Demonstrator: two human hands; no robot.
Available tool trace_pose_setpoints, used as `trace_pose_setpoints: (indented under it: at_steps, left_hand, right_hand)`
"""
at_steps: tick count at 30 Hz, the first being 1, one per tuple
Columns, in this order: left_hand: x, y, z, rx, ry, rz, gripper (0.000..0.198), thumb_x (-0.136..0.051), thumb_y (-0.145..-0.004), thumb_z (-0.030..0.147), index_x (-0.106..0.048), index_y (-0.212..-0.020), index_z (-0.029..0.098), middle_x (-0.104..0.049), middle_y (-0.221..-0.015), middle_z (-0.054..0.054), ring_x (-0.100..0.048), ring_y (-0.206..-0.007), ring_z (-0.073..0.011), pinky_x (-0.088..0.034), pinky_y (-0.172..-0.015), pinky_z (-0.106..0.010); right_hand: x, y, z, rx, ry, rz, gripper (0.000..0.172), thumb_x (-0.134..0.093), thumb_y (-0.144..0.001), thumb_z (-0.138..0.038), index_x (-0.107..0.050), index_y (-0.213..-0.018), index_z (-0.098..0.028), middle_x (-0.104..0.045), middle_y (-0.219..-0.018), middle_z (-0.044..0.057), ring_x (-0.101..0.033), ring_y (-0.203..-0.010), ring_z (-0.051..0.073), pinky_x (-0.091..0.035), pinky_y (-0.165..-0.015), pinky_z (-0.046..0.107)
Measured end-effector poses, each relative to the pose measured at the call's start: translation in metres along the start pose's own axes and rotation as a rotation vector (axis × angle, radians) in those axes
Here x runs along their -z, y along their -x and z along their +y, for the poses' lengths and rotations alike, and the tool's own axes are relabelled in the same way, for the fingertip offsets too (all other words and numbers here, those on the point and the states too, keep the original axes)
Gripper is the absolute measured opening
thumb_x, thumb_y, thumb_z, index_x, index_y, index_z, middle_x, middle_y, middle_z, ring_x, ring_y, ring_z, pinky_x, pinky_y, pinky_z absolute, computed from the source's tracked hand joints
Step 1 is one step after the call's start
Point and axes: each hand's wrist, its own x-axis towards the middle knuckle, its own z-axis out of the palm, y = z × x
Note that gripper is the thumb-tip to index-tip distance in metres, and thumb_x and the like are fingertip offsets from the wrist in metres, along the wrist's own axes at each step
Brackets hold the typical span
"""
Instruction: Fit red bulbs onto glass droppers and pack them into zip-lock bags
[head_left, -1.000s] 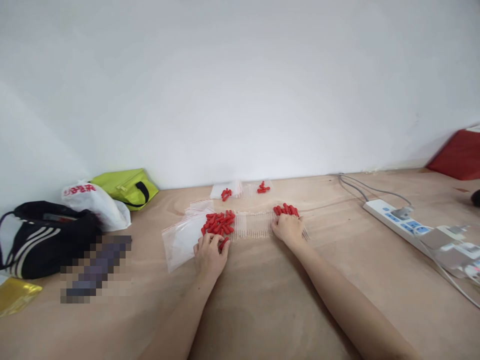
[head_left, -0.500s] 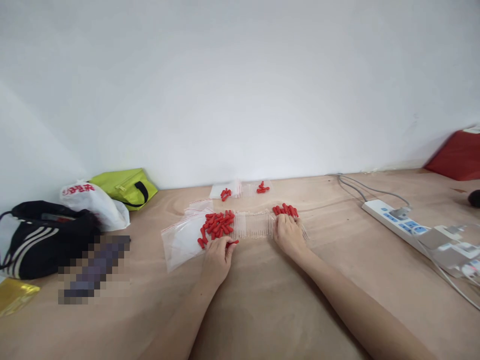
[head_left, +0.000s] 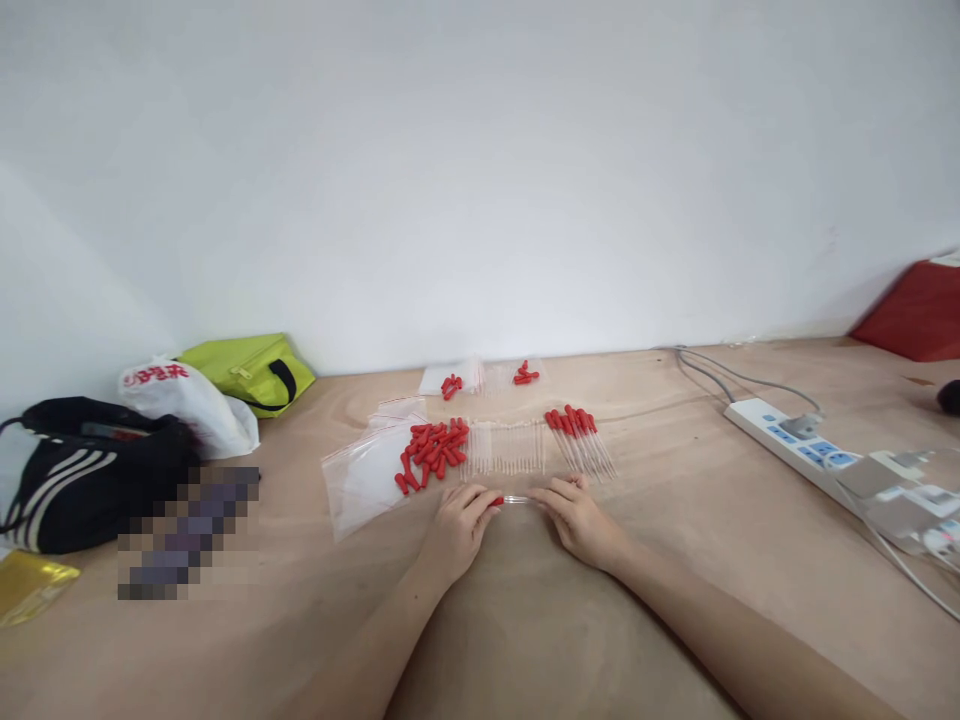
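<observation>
My left hand (head_left: 459,522) pinches a small red rubber bulb (head_left: 496,501) at its fingertips. My right hand (head_left: 581,520) pinches the other end of a thin clear glass tube (head_left: 517,499) that joins the bulb between the two hands. Just beyond lies a heap of loose red bulbs (head_left: 433,446), a row of bare clear tubes (head_left: 504,448), and a bunch of tubes fitted with red bulbs (head_left: 581,438). Clear zip bags (head_left: 358,480) lie to the left of the heap.
Two filled small bags (head_left: 480,378) lie near the white wall. At the left sit a black striped bag (head_left: 71,482), a white plastic bag (head_left: 187,405) and a green pouch (head_left: 251,372). A white power strip (head_left: 795,440) with cables lies at the right, a red object (head_left: 915,315) behind it.
Both hands have drawn back from the piles toward me and met in the middle. The left hand picked a red bulb from the heap, the right a clear tube.
</observation>
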Motion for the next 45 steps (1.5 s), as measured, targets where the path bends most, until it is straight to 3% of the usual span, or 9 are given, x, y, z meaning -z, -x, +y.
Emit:
trace_pose_setpoints:
  at_steps: [9,19,32,45]
  left_hand:
    - [0.007,-0.003,0.010,0.081,0.154,-0.022,0.027,-0.036,-0.090,0.029,-0.060,-0.090,0.019,-0.062,-0.079,-0.004,-0.056,-0.075,-0.0157,-0.041,-0.070,-0.030]
    - [0.009,-0.001,0.013,-0.018,0.101,-0.115,0.026,-0.039,-0.089,0.026,-0.062,-0.080,0.020,-0.062,-0.073,-0.002,-0.053,-0.071,-0.0149,-0.037,-0.073,-0.030]
    - [0.011,-0.005,0.013,-0.021,0.114,-0.059,0.027,-0.041,-0.087,0.031,-0.061,-0.073,0.020,-0.062,-0.066,0.000,-0.054,-0.064,-0.0132,-0.035,-0.074,-0.032]
    - [0.014,-0.006,0.018,-0.051,0.109,-0.125,0.020,-0.043,-0.084,0.024,-0.058,-0.073,0.019,-0.061,-0.069,-0.001,-0.054,-0.068,-0.0141,-0.036,-0.079,-0.034]
  right_hand:
    - [0.004,-0.003,-0.002,-0.048,-0.075,-0.084,0.028,-0.036,-0.087,-0.017,-0.058,-0.105,-0.022,-0.061,-0.082,0.004,-0.054,-0.074,0.013,-0.029,-0.078,0.031]
    - [0.012,-0.009,-0.006,-0.090,-0.076,-0.143,0.026,-0.038,-0.088,-0.022,-0.064,-0.089,-0.023,-0.060,-0.076,0.001,-0.052,-0.071,0.012,-0.023,-0.073,0.031]
    - [0.010,-0.009,-0.012,-0.075,0.010,-0.128,0.029,-0.032,-0.088,-0.022,-0.061,-0.080,-0.020,-0.060,-0.067,0.000,-0.048,-0.059,0.010,-0.019,-0.066,0.028]
    - [0.003,-0.012,-0.019,-0.033,0.027,-0.152,0.028,-0.034,-0.086,-0.019,-0.058,-0.074,-0.019,-0.061,-0.066,0.000,-0.046,-0.057,0.009,-0.017,-0.065,0.028]
